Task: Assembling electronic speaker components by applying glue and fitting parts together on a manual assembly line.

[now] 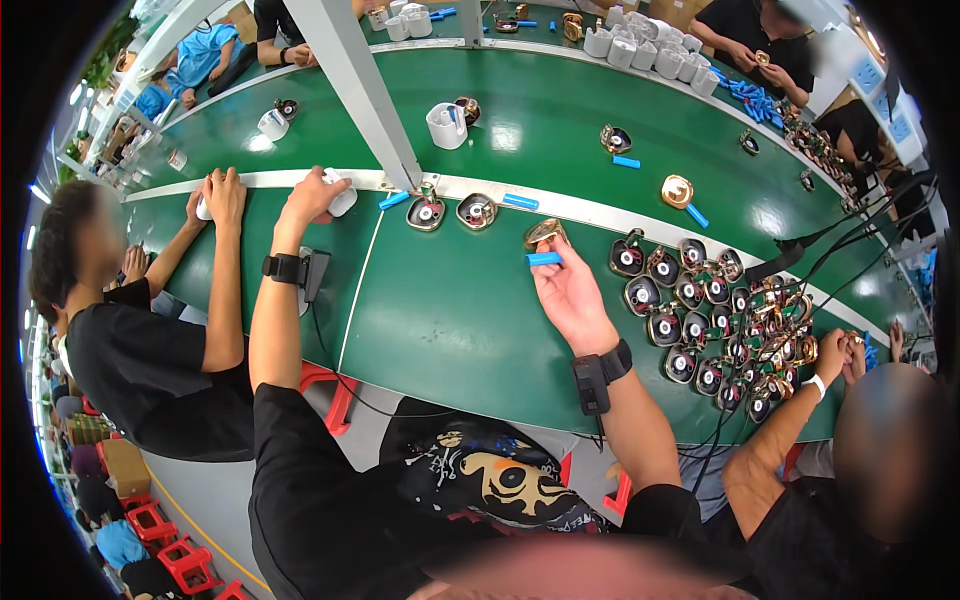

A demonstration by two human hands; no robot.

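My left hand (311, 198) is closed around a white plastic housing (345, 203) beside the pale rail of the green bench. Over the bench's middle, my right hand (574, 302) pinches a gold-rimmed round assembly (541, 234) along with a blue cylindrical cell (543, 259). Between my hands, two more gold-rimmed assemblies with dark insides, one on the left (425, 212) and one on the right (477, 211), rest against the rail. Blue cells, one by the left assembly (393, 200) and one on the rail (521, 201), lie close to them.
Many similar assemblies (690, 325) crowd the bench at right, with black cables (770, 330) across them. A slanting metal post (355, 90) rises from the rail. Beyond it, a green belt (560, 120) carries a white housing (447, 126). Co-workers sit close on both sides.
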